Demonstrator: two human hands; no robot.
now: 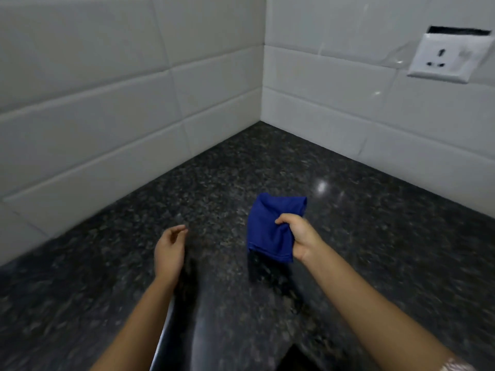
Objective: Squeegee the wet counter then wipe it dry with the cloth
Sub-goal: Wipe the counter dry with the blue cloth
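My right hand [300, 236] grips a folded blue cloth [270, 226] and holds it just above the dark speckled granite counter [214, 178]. The cloth hangs down from my fingers, and its reflection shows on the glossy stone below. My left hand [170, 249] hovers to the left of the cloth with its fingers loosely curled and nothing in it. No squeegee is in view.
White tiled walls [112, 103] meet in a corner behind the counter. A white wall socket [447, 57] sits on the right wall, upper right. A dark gap shows at the bottom edge between my forearms.
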